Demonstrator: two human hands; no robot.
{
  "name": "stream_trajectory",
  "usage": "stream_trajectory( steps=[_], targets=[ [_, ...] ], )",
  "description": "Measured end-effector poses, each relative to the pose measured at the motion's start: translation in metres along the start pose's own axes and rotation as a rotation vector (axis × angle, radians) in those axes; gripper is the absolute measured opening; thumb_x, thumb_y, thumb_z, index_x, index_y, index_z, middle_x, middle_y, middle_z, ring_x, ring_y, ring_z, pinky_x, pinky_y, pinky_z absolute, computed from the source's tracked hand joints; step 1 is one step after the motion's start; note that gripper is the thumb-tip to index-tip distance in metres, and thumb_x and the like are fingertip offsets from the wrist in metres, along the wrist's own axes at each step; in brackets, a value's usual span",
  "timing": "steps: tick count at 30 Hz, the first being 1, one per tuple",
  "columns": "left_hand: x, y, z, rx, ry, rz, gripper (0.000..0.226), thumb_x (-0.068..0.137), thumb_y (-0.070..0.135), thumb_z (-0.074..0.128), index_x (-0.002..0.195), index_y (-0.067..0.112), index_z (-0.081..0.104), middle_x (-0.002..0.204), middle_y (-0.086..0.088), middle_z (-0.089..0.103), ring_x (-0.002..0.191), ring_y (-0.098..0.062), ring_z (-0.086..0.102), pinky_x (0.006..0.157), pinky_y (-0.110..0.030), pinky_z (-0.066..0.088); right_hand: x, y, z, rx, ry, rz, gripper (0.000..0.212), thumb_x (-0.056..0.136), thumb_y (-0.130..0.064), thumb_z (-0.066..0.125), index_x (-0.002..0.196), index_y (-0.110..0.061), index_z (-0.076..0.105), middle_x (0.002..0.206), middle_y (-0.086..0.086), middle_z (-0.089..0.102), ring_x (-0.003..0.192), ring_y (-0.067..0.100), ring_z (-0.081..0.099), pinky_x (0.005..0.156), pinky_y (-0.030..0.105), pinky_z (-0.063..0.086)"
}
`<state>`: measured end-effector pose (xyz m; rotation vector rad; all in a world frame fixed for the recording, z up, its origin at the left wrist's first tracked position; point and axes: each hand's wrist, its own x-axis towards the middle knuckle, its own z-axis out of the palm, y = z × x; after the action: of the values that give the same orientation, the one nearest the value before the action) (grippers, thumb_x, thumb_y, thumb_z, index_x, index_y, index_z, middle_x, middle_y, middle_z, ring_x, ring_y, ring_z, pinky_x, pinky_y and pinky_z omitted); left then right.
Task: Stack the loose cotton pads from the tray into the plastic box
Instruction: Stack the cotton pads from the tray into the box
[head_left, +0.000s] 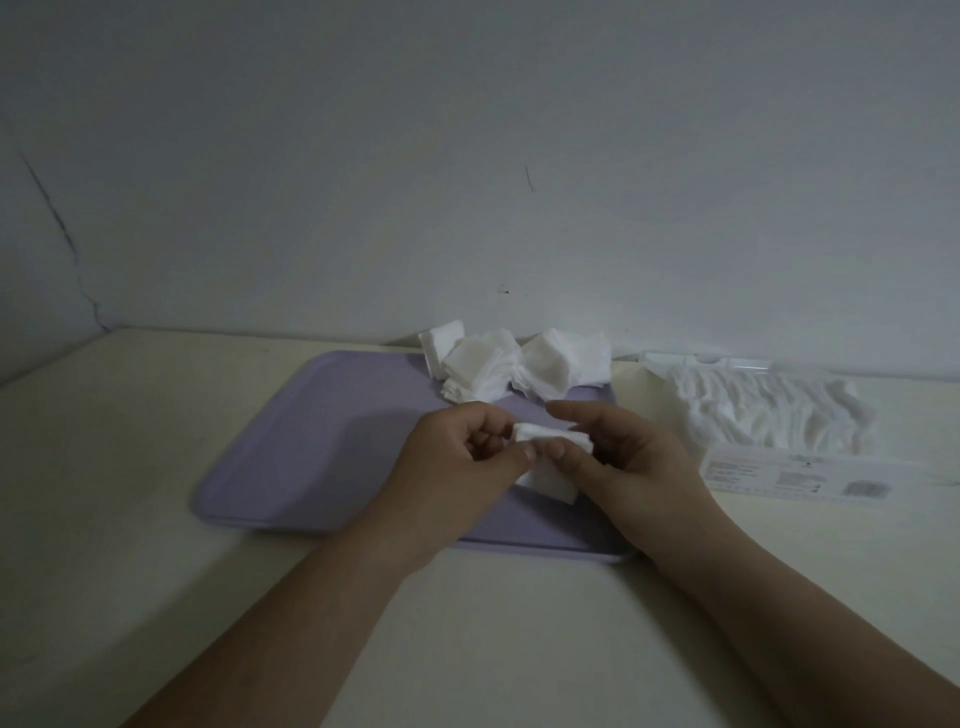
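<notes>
At the centre of the frame the left hand (457, 452) and right hand (618, 457) meet above a purple tray (311, 441), both pinching a small stack of cotton pads (545, 457) between thumbs and fingers. A loose pile of pads (514, 366) lies at the tray's far edge. At middle right the clear plastic box (769, 415), full of pads, stands on the table (130, 467).

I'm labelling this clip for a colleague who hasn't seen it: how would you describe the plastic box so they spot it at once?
Start at the purple tray on the cream table and look just past its right edge. The plastic box lies there, near the wall. Unlike the loose cotton pads piled on the tray's far end, its pads sit packed in a long row behind clear walls, with a printed label in front.
</notes>
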<state>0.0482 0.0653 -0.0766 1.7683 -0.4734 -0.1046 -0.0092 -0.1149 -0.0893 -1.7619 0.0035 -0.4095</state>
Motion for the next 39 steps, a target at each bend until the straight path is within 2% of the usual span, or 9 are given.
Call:
stream_trajectory(
  steps=[2, 6, 11, 15, 18, 23, 33, 36, 39],
  targets=[
    [0.000, 0.000, -0.003, -0.020, 0.017, 0.005, 0.011, 0.087, 0.015, 0.079, 0.082, 0.025, 0.076, 0.071, 0.005, 0.066, 0.067, -0.007, 0.056, 0.068, -0.023, 0.048, 0.000, 0.000, -0.002, 0.015, -0.031, 0.065, 0.044, 0.080, -0.040, 0.085, 0.120, -0.027, 0.072, 0.096, 0.009, 0.079, 0.088, 0.030, 0.074, 0.084, 0.042, 0.059],
    [-0.003, 0.007, -0.004, -0.022, 0.054, -0.009, 0.011, 0.087, 0.016, 0.080, 0.094, 0.024, 0.077, 0.088, -0.003, 0.077, 0.076, -0.009, 0.065, 0.075, -0.022, 0.054, 0.000, -0.003, -0.004, -0.067, 0.016, 0.040, 0.008, 0.088, -0.024, 0.080, 0.088, -0.017, 0.078, 0.079, 0.003, 0.078, 0.073, 0.012, 0.070, 0.074, 0.035, 0.053],
    [0.034, 0.016, -0.019, 0.416, 0.188, 0.060, 0.022, 0.085, 0.029, 0.079, 0.105, 0.028, 0.071, 0.103, 0.009, 0.071, 0.092, -0.006, 0.068, 0.083, -0.024, 0.053, 0.002, 0.000, -0.006, -0.171, 0.217, 0.018, 0.022, 0.088, -0.028, 0.075, 0.077, -0.011, 0.068, 0.072, 0.011, 0.070, 0.064, 0.013, 0.058, 0.063, 0.034, 0.046],
    [0.076, 0.024, -0.026, 0.836, 0.143, 0.083, 0.067, 0.080, 0.038, 0.078, 0.142, 0.028, 0.052, 0.161, -0.006, 0.031, 0.148, -0.029, 0.029, 0.120, -0.036, 0.029, 0.002, -0.001, -0.005, -0.228, 0.205, 0.017, 0.025, 0.089, -0.029, 0.074, 0.074, -0.011, 0.065, 0.067, 0.008, 0.066, 0.060, 0.011, 0.054, 0.059, 0.031, 0.042],
    [0.097, 0.022, -0.032, 0.832, 0.058, -0.084, 0.084, 0.077, 0.049, 0.081, 0.150, 0.040, 0.042, 0.171, -0.010, 0.000, 0.157, -0.033, 0.006, 0.126, -0.041, 0.020, 0.001, -0.003, -0.006, -0.252, 0.203, 0.026, 0.025, 0.089, -0.030, 0.073, 0.074, -0.011, 0.064, 0.066, 0.005, 0.065, 0.059, 0.010, 0.055, 0.058, 0.028, 0.042],
    [0.102, -0.002, -0.038, 0.725, 0.041, -0.169, 0.093, 0.067, 0.053, 0.088, 0.146, 0.021, 0.051, 0.148, -0.007, 0.038, 0.133, -0.024, 0.051, 0.111, -0.032, 0.041, 0.002, -0.005, -0.005, -0.295, 0.184, 0.025, 0.022, 0.089, -0.030, 0.073, 0.075, -0.015, 0.064, 0.062, -0.003, 0.062, 0.056, 0.002, 0.052, 0.052, 0.015, 0.039],
    [0.041, 0.011, -0.064, 0.559, 0.411, 0.078, 0.064, 0.076, 0.078, 0.059, 0.103, 0.022, 0.076, 0.120, 0.004, 0.056, 0.107, -0.010, 0.059, 0.097, -0.024, 0.043, 0.000, -0.005, -0.004, -0.269, 0.186, 0.043, 0.020, 0.089, -0.030, 0.074, 0.078, -0.016, 0.067, 0.068, 0.001, 0.067, 0.058, 0.002, 0.054, 0.059, 0.024, 0.043],
    [0.024, 0.024, -0.070, 0.383, 0.511, 0.205, 0.007, 0.089, 0.035, 0.074, 0.089, 0.029, 0.076, 0.103, -0.004, 0.068, 0.086, -0.012, 0.063, 0.081, -0.024, 0.049, 0.001, -0.006, -0.005, -0.289, 0.186, 0.037, 0.021, 0.089, -0.031, 0.075, 0.077, -0.016, 0.067, 0.069, 0.002, 0.067, 0.058, 0.003, 0.054, 0.059, 0.024, 0.042],
    [0.011, 0.031, -0.050, -0.090, 0.293, 0.071, 0.024, 0.087, 0.004, 0.076, 0.095, 0.026, 0.074, 0.093, -0.017, 0.075, 0.077, -0.020, 0.068, 0.071, -0.035, 0.054, 0.000, -0.006, -0.006, -0.241, 0.172, 0.032, 0.021, 0.089, -0.029, 0.075, 0.077, -0.014, 0.068, 0.070, 0.004, 0.068, 0.058, 0.005, 0.055, 0.060, 0.026, 0.044]
  ],
)
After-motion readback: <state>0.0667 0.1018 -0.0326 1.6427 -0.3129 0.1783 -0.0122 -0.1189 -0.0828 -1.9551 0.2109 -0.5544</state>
